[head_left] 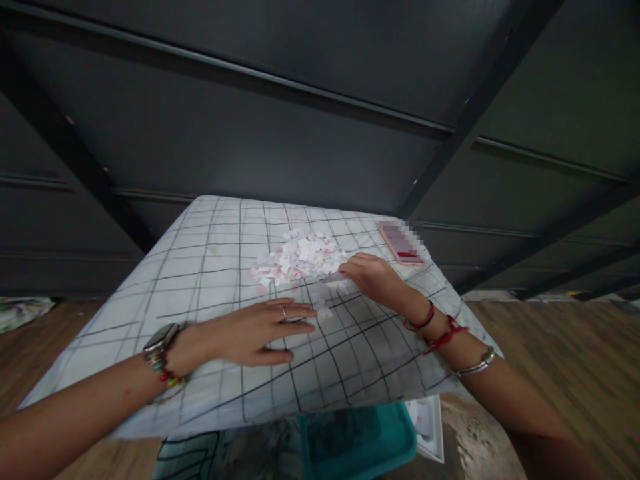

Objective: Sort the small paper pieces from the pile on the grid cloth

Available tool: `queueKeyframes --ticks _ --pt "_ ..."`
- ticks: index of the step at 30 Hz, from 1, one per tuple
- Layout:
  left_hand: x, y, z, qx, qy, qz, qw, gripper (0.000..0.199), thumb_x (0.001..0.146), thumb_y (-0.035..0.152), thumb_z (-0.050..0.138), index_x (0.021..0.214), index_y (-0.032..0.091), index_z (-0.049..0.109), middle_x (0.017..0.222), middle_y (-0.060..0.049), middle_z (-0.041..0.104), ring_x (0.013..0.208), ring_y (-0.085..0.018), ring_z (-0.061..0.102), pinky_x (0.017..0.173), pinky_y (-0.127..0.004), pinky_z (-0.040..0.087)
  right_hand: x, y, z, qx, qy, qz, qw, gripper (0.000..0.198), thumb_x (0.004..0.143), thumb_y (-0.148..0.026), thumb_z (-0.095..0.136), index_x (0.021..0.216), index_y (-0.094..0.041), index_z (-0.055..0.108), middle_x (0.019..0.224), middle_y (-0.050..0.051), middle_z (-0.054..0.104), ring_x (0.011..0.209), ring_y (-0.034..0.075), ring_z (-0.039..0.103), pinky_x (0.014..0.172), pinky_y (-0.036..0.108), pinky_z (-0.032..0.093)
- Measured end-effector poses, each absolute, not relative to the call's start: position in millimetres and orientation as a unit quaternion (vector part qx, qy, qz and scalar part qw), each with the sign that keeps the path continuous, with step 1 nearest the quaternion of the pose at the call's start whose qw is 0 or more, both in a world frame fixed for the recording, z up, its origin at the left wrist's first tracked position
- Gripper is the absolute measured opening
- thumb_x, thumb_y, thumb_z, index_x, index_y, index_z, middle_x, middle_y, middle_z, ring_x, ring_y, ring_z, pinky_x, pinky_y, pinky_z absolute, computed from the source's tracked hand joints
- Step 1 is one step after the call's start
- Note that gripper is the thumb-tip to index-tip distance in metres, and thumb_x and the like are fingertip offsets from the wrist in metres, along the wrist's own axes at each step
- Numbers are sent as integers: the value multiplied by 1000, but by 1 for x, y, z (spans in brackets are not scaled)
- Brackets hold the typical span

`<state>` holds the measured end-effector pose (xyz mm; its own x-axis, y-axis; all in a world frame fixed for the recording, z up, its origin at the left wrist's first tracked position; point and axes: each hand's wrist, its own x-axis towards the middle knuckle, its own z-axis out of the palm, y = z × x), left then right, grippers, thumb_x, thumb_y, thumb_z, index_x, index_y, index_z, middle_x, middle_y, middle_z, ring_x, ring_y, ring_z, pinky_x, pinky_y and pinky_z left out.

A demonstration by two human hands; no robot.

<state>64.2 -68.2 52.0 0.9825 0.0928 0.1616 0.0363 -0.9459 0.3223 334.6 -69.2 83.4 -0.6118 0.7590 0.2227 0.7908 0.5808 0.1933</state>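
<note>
A heap of small torn paper scraps [305, 257], white with some pink marks, lies on the checked white tablecloth [200, 267]. My left hand [265, 330] is open with the palm down and fingers spread, low over the cloth. Its fingertips are beside a few loose scraps [324, 309] in front of the heap. At the heap's right edge, my right hand [373, 277] is closed in a pinch. A thin, pale, see-through piece [333, 279] sticks out from its fingertips toward the scraps; its kind is unclear.
A pink-edged phone [401, 245] rests on the cloth at the right. Below the table's front edge are a teal plastic bin [360, 443] and a white box [434, 427]. Dark metal panels [250, 133] rise behind the table. The floor [550, 347] is wood-patterned.
</note>
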Motion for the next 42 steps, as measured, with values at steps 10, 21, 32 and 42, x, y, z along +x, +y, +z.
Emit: queueKeyframes --ticks 10,21,32,42 --pt "64 -68 53 987 30 66 140 51 86 38 48 132 21 33 139 -10 31 127 -24 30 106 -40 25 340 -50 92 -379 -910 -148 76 21 86 -12 40 87 -17 60 75 4 57 75 15 47 68 26 34" --pt "63 -68 52 983 42 100 149 57 86 38 48 135 21 26 141 -10 27 129 -25 25 106 -41 26 340 -40 89 -370 -913 -133 108 23 88 -17 39 92 -17 62 79 5 58 78 15 48 70 27 35" --pt "63 -67 51 983 50 113 135 52 83 41 52 130 22 37 145 -9 14 131 -30 17 107 -46 22 339 -38 83 -389 -903 -142 114 22 88 -18 40 93 -17 61 79 5 58 78 15 49 71 28 35" --pt "62 -70 53 986 37 80 144 57 84 39 52 134 24 30 144 -8 22 131 -27 19 108 -42 19 335 -42 77 -387 -907 -129 101 22 88 -18 40 89 -17 61 76 4 58 77 14 50 71 27 37"
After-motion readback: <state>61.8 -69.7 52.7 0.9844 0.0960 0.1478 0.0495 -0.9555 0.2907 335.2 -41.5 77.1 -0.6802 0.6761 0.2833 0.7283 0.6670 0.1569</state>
